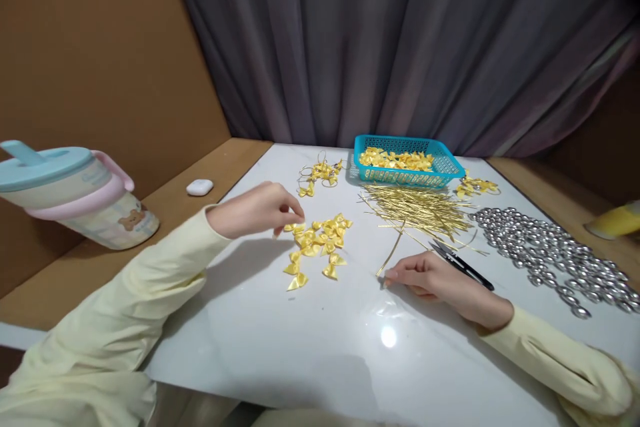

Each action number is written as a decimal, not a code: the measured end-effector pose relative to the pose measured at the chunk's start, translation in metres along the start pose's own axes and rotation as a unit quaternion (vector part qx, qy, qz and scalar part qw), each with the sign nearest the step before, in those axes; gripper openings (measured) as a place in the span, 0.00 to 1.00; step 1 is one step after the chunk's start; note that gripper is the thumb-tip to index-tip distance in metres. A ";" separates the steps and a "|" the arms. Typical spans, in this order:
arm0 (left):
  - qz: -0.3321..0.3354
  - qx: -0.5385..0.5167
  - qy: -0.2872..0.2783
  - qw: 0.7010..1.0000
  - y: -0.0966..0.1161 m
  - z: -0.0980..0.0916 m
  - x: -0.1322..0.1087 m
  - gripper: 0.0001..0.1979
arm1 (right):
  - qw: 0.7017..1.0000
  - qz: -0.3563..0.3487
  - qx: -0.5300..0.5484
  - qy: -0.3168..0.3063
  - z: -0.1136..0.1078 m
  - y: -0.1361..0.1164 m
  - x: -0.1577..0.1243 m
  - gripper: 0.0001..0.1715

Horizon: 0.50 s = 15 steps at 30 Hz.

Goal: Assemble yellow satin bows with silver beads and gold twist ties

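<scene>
Over the left edge of a loose pile of yellow ribbon bows (pixel 320 238), my left hand (pixel 263 209) points downward with bent fingers. Its fingertips are closed about a bow (pixel 289 227) at the pile's edge; the grip is partly hidden. My right hand (pixel 434 280) pinches the near end of a gold twist tie (pixel 391 252) between thumb and fingers, low above the white table. The far end of that tie reaches toward a heap of gold twist ties (pixel 420 207). Black thread snips (pixel 463 265) lie just behind my right hand.
A turquoise basket (pixel 400 177) of yellow bows stands at the back. Looped bow pieces (pixel 320 173) lie left of it, others (pixel 475 184) right. Silver oval beads (pixel 555 257) spread at the right. A tumbler (pixel 85 197) and white case (pixel 199 187) stand left.
</scene>
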<state>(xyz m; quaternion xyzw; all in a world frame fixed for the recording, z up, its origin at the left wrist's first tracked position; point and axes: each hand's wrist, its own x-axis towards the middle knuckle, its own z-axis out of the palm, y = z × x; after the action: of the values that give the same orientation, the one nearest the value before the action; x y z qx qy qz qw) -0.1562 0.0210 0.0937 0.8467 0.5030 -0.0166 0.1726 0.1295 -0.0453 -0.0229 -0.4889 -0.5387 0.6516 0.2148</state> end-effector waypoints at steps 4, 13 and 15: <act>-0.063 0.031 -0.018 0.997 -0.011 -0.004 0.004 0.13 | 1.000 -0.007 -0.019 -0.005 0.000 0.002 0.001 0.22; -0.105 0.112 -0.064 0.986 -0.011 0.041 0.023 0.14 | 0.996 -0.012 -0.075 -0.043 -0.001 0.001 0.000 0.21; -0.102 0.106 -0.058 0.987 -0.013 0.043 0.025 0.12 | 0.996 -0.015 -0.078 -0.046 -0.001 0.001 0.001 0.21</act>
<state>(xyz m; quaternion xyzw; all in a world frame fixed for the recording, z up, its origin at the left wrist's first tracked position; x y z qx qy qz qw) -0.1487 0.0341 0.0447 0.8021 0.5713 -0.1362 0.1085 0.1302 -0.0449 -0.0244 -0.4652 -0.6048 0.6260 0.1610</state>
